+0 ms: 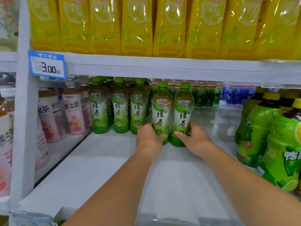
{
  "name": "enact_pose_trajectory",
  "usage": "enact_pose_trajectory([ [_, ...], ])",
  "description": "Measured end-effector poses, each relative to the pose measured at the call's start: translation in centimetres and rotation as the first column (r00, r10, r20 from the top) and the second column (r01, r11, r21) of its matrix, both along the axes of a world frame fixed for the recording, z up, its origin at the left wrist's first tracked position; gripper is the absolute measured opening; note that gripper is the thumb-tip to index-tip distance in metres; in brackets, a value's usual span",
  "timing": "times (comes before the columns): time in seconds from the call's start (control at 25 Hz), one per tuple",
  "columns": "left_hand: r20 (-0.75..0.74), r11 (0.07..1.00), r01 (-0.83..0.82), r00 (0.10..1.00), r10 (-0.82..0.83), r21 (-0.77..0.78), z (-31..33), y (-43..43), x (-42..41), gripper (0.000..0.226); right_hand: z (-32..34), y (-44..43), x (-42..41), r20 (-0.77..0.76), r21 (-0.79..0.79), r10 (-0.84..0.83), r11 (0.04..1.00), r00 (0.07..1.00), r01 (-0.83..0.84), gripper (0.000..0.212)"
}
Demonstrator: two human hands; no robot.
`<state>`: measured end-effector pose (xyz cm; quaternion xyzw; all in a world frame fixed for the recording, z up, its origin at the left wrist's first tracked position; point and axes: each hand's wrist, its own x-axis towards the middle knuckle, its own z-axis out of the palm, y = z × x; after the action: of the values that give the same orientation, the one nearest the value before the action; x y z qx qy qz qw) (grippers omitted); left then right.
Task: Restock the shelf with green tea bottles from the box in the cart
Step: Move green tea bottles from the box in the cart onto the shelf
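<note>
Forearms [130, 181] reach over the white shelf [97, 163] to two green tea bottles [161, 111], upright side by side at mid-depth, the left hand [149, 139] gripping one base and the right hand [195, 138] the other, just right of a row of matching bottles [119, 106].

Bright, even light fills the scene. White glare streaks the yellow packs [136, 26] and the shelf [97, 168] floor looks washed out; its back lies in soft shadow. Wide-angle bending curves the edges, where the pink bottles [6, 144] and big green bottles [276, 141] blur.
</note>
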<state>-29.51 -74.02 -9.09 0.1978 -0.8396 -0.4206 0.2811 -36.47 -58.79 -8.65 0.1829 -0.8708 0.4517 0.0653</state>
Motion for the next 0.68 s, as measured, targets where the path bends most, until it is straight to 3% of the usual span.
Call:
enact_pose_trajectory([
  [0.24, 0.063, 0.979, -0.075, 0.994, 0.089, -0.191, 0.6, -0.1, -2.8, 0.038, -0.5, -1.3, -2.9, -0.044, -0.019, 0.011, 1.000, 0.999, -0.012, 0.046],
  [0.56, 0.044, 0.938, -0.098, 0.992, 0.120, -0.333, 0.2, -0.1, -3.4, 0.035, -2.0, -1.8, -4.4, -0.040, -0.183, 0.075, 0.980, 0.996, -0.081, 0.039],
  [0.68, 0.016, 0.934, -0.106, 0.993, 0.119, -0.340, 0.0, -0.4, -3.5, 0.035, -2.2, -2.4, -4.3, -0.040, -0.129, 0.050, 0.990, 0.998, -0.055, 0.040],
])
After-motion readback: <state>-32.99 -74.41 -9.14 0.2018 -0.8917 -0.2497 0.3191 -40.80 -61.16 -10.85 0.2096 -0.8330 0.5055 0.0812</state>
